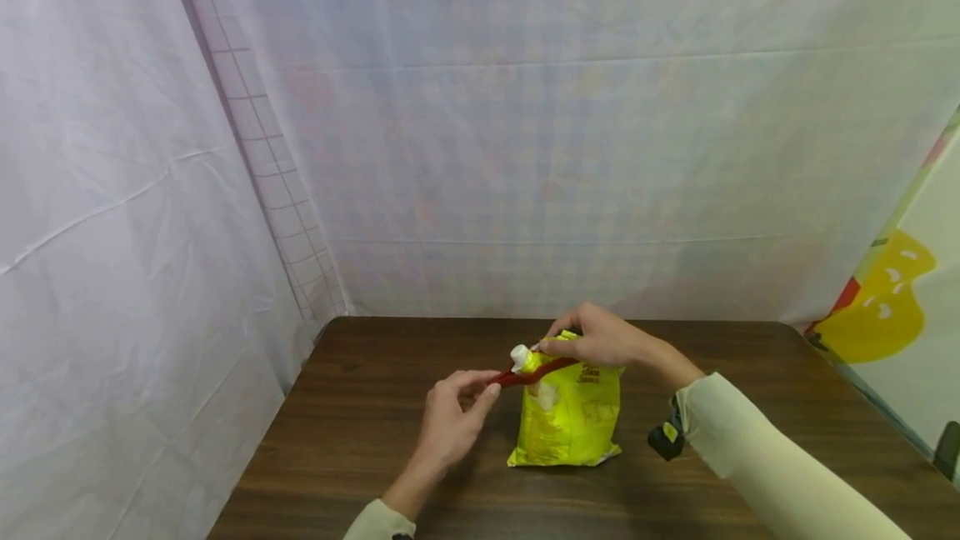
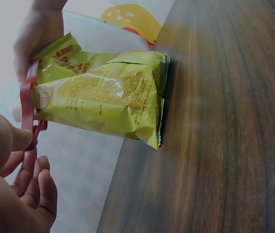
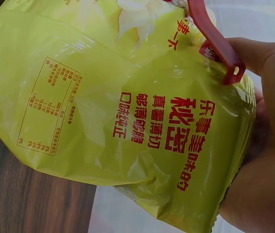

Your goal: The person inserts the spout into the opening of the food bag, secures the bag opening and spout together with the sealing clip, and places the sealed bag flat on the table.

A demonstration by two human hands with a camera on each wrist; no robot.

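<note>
While the left grip [image 1: 454, 419] pinches the left end of the red clip [image 2: 26, 102] between thumb and fingers, the right grip [image 1: 600, 340] holds the top edge of the yellow bag [image 1: 573, 419], near the clip's other end. Can't tell if it bears on the clip too. Key relation, I'd judge: clip axis vs. bag mouth. Clip runs left-right across the bag's upper part, roughly along the desk's far edge, left end sticking out past the bag. Bag is right of the left grip; right grip is nearer, on it. White cap [image 1: 520, 357] sits at the clip's left part. Bag stands upright on the desk [image 1: 367, 373], about midway between the far corners, in from the far edge. Count: one bag, one clip, one cap.
</note>
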